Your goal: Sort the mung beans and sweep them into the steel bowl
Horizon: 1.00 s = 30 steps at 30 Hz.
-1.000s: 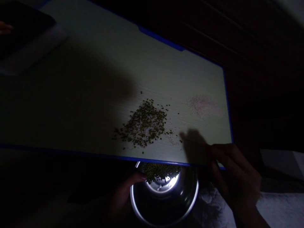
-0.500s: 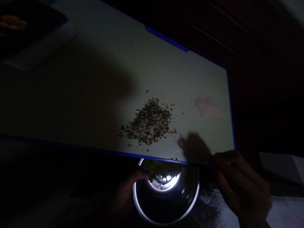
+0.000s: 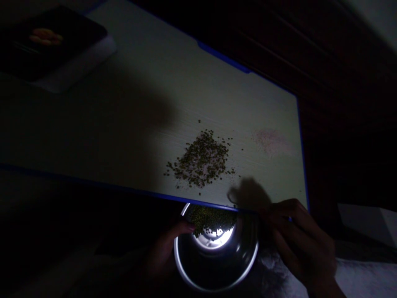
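Note:
My left hand [image 3: 169, 244] grips the left rim of a shiny metal bowl [image 3: 217, 285], its thumb over the inside edge. Green mung beans [image 3: 212, 218] lie in the bowl, partly hidden under the table edge. My right hand [image 3: 305, 244] is at the table's near edge, right of the bowl, with thumb and fingers pinched together. Whatever they may hold is too dark to make out. On the pale, blue-edged table [image 3: 142, 25] a loose heap of green beans [image 3: 204, 157] is mixed with pale, pinkish grains. My right hand casts a shadow beside this heap.
A small pinkish granular pile [image 3: 271, 140] lies toward the table's right end. At the upper left sits a thick dark box or book [image 3: 74, 54] with an orange picture. Dark wooden furniture [image 3: 279, 37] stands beyond the table. The scene is very dim.
My right hand has moved slightly left along the table edge, toward the bowl. My left hand keeps its grip on the bowl. The view has shifted a little, showing more of the dark box.

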Each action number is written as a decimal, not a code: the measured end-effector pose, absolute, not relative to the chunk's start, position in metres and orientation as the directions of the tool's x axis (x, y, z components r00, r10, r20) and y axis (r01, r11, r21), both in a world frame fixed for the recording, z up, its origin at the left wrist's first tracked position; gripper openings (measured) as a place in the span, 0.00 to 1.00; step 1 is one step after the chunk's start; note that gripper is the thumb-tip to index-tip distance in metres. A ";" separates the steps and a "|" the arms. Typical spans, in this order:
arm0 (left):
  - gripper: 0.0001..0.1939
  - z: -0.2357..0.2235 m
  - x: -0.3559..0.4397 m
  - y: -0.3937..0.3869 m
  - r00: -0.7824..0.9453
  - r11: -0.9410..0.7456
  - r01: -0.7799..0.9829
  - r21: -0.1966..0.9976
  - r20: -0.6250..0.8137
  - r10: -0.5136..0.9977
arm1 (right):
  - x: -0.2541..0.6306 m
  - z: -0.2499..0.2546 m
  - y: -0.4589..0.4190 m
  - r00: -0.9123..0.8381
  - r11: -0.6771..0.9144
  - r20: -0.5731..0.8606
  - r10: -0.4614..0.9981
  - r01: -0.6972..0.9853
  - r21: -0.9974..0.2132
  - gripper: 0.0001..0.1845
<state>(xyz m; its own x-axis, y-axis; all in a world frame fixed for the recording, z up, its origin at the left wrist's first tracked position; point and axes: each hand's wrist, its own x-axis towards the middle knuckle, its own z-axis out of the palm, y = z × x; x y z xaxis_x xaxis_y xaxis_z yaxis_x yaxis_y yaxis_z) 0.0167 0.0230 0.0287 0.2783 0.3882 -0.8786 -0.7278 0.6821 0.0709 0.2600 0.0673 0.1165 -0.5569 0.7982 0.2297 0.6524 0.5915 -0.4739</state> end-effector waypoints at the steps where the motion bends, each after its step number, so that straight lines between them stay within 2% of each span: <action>1: 0.06 0.029 0.017 0.023 0.270 0.679 -0.730 0.077 -0.880 0.390 | 0.261 0.116 0.066 -0.557 0.589 0.224 0.800 0.652 -0.478 0.25; 5: 0.04 0.032 0.017 0.024 0.202 0.661 -0.738 0.135 -0.891 0.407 | 0.264 0.119 0.062 -0.549 0.571 0.208 0.810 0.655 -0.495 0.24; 13: 0.06 0.030 0.013 0.019 0.309 0.678 -0.734 0.048 -0.865 0.395 | 0.247 0.115 0.056 -0.543 0.565 0.206 0.814 0.658 -0.498 0.24; 21: 0.04 0.029 0.014 0.018 0.234 0.655 -0.751 0.080 -0.896 0.378 | 0.238 0.106 0.066 -0.379 0.475 0.296 0.877 0.779 -0.409 0.20; 23: 0.03 0.025 0.013 0.017 0.182 0.657 -0.747 0.101 -0.919 0.349 | 0.242 0.105 0.073 -0.347 0.448 0.302 0.888 0.805 -0.390 0.19; 26: 0.01 0.016 0.010 0.015 0.083 0.689 -0.698 0.195 -0.934 0.348 | 0.253 0.102 0.087 -0.306 0.408 0.305 0.902 0.836 -0.366 0.18; 30: 0.06 0.017 0.011 0.019 -0.011 0.673 -0.680 0.291 -0.922 0.388 | 0.271 0.096 0.113 -0.296 0.406 0.329 0.897 0.845 -0.348 0.18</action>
<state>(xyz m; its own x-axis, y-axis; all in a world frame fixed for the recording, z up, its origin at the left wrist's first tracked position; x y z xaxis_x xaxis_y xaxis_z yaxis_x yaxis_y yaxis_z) 0.0105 0.0187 0.0167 -0.0110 0.3878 -0.9217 -0.6799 0.6729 0.2913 0.2713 0.1126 0.0963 -0.2960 0.8967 0.3292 0.8449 0.4065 -0.3476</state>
